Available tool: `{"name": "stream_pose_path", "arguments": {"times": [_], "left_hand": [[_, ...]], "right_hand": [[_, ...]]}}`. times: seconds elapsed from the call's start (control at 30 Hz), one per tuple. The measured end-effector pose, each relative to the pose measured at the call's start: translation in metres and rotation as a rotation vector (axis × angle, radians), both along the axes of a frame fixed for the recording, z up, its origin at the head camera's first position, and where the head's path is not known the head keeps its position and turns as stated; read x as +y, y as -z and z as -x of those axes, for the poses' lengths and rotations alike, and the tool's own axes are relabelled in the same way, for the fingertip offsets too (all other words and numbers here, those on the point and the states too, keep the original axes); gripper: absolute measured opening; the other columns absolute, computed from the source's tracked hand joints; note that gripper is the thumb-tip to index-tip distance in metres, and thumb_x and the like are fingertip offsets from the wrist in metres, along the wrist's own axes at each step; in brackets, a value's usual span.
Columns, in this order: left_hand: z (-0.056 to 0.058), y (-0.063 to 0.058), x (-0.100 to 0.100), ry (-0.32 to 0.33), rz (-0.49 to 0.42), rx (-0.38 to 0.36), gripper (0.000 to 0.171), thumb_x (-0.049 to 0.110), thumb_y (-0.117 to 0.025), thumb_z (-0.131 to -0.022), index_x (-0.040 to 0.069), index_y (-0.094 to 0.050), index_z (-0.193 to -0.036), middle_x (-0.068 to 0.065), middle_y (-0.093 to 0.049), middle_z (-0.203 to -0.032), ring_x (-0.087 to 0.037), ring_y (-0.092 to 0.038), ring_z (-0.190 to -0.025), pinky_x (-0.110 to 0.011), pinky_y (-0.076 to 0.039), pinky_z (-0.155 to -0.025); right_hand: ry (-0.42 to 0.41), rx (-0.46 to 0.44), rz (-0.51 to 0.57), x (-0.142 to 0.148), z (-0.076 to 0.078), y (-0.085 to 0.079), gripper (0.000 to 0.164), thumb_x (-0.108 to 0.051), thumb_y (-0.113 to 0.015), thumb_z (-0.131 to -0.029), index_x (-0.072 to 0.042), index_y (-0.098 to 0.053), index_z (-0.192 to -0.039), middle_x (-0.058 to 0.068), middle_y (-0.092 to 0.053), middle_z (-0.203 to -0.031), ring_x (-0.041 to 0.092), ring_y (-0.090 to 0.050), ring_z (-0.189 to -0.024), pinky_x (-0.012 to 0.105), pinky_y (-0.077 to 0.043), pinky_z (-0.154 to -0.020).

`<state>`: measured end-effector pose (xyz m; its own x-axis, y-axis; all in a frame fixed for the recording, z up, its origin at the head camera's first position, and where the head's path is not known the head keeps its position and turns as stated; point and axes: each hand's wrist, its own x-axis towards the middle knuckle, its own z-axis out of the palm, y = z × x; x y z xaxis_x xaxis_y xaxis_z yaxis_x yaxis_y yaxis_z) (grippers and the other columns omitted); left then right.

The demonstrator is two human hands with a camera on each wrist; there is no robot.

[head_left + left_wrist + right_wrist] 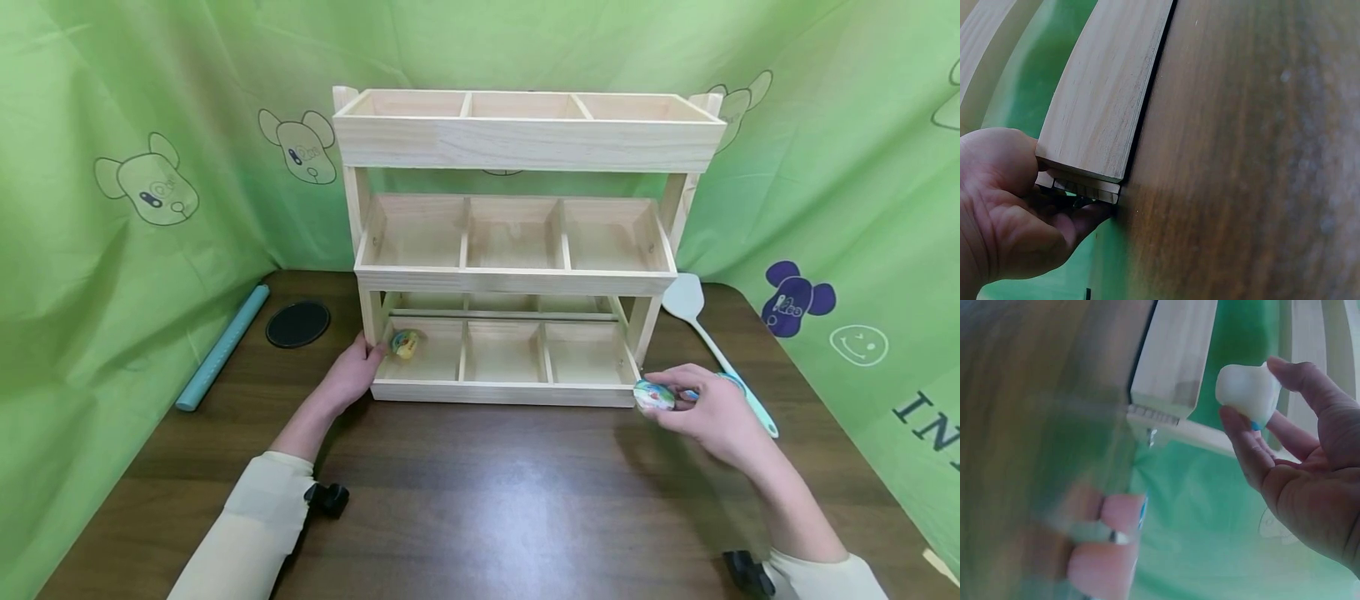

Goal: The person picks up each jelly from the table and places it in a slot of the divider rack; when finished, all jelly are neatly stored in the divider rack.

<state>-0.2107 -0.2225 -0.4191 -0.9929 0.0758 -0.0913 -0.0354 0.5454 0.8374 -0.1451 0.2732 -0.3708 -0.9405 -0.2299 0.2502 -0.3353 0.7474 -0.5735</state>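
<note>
A three-tier wooden rack [525, 144] stands on the table. At the left end of its lowest tier, my left hand [351, 372] holds the side, the thumb on the front corner [1085, 112]. Inside the bottom left compartment lies a small yellow cup [406, 343] with a printed lid. My right hand [708, 408] pinches a small white jelly cup [1247, 390] between thumb and fingers, beside the rack's lower right corner. Its colourful printed lid [654, 396] faces the head camera. Two pink cups [1104, 569] with blue-edged lids show near the right hand, mostly hidden by it in the head view.
A white spatula [712, 342] with a pale blue handle end lies right of the rack. To the left are a light blue roll [223, 348] and a black round disc [297, 324]. Green printed cloth [180, 75] hangs around the table [480, 500].
</note>
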Motion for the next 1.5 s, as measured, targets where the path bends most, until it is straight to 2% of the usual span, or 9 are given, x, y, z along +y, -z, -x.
{"name": "stream_pose_path", "arguments": {"times": [0.27,0.5,0.63,0.83,1.03,1.27,1.4,1.5], "left_hand": [[0.000,-0.001,0.001,0.001,0.001,-0.001,0.057,0.024,-0.034,-0.111,-0.008,-0.019,-0.155,-0.035,-0.035,-0.152,-0.043,-0.033,-0.142,-0.057,-0.027,-0.115],[0.000,-0.001,0.001,-0.002,-0.003,-0.003,0.057,0.024,-0.034,-0.111,-0.008,-0.019,-0.155,-0.035,-0.035,-0.153,-0.043,-0.033,-0.142,-0.057,-0.026,-0.116],[0.001,0.000,0.000,-0.006,-0.004,-0.004,0.057,0.024,-0.034,-0.111,-0.008,-0.019,-0.155,-0.034,-0.035,-0.153,-0.043,-0.033,-0.142,-0.057,-0.026,-0.116],[0.001,0.000,0.000,-0.009,-0.001,-0.007,0.057,0.025,-0.035,-0.111,-0.007,-0.020,-0.156,-0.033,-0.035,-0.153,-0.042,-0.033,-0.142,-0.057,-0.027,-0.115],[0.002,-0.001,-0.001,-0.007,0.004,-0.013,0.058,0.026,-0.035,-0.111,-0.006,-0.019,-0.156,-0.033,-0.034,-0.154,-0.042,-0.032,-0.143,-0.057,-0.026,-0.116],[0.001,0.000,0.000,-0.007,0.004,-0.012,0.059,0.027,-0.034,-0.111,-0.006,-0.018,-0.157,-0.033,-0.034,-0.154,-0.043,-0.033,-0.143,-0.057,-0.026,-0.116],[0.002,0.001,0.000,-0.007,0.009,-0.015,0.059,0.027,-0.034,-0.111,-0.007,-0.019,-0.156,-0.033,-0.034,-0.154,-0.043,-0.032,-0.143,-0.057,-0.025,-0.116],[0.002,0.000,0.001,-0.011,0.014,-0.008,0.058,0.027,-0.035,-0.111,-0.007,-0.020,-0.156,-0.033,-0.035,-0.153,-0.043,-0.032,-0.143,-0.057,-0.025,-0.116]], "right_hand": [[-0.047,-0.024,0.080,-0.020,0.007,-0.002,0.038,-0.018,-0.086,-0.082,-0.006,-0.075,-0.116,0.005,-0.068,-0.110,0.007,-0.066,-0.092,0.013,-0.052,-0.078],[-0.097,-0.070,0.146,-0.036,0.017,-0.001,0.040,-0.016,-0.085,-0.083,-0.002,-0.074,-0.118,0.009,-0.066,-0.113,0.020,-0.064,-0.101,0.016,-0.052,-0.084],[-0.111,-0.094,0.180,-0.044,0.022,-0.001,0.040,-0.015,-0.085,-0.083,-0.002,-0.073,-0.119,0.009,-0.065,-0.115,0.022,-0.063,-0.101,0.017,-0.053,-0.084],[-0.133,-0.095,0.213,-0.056,0.031,0.000,0.040,-0.010,-0.086,-0.081,0.000,-0.073,-0.118,0.010,-0.067,-0.113,0.018,-0.062,-0.099,0.020,-0.055,-0.081],[-0.159,-0.122,0.248,-0.067,0.038,0.002,0.040,-0.006,-0.084,-0.082,0.002,-0.072,-0.119,0.012,-0.065,-0.115,0.024,-0.059,-0.104,0.021,-0.056,-0.082],[-0.187,-0.043,0.160,-0.080,0.044,0.004,0.040,-0.011,-0.087,-0.081,-0.004,-0.074,-0.118,0.007,-0.068,-0.113,0.023,-0.064,-0.101,0.026,-0.054,-0.076],[-0.214,-0.062,0.192,-0.090,0.048,0.005,0.040,-0.008,-0.086,-0.080,-0.002,-0.074,-0.118,0.008,-0.067,-0.114,0.024,-0.064,-0.101,0.028,-0.057,-0.080],[-0.225,-0.072,0.210,-0.098,0.050,0.005,0.041,-0.007,-0.087,-0.079,-0.002,-0.074,-0.117,0.008,-0.067,-0.112,0.023,-0.064,-0.098,0.026,-0.057,-0.077]]}}
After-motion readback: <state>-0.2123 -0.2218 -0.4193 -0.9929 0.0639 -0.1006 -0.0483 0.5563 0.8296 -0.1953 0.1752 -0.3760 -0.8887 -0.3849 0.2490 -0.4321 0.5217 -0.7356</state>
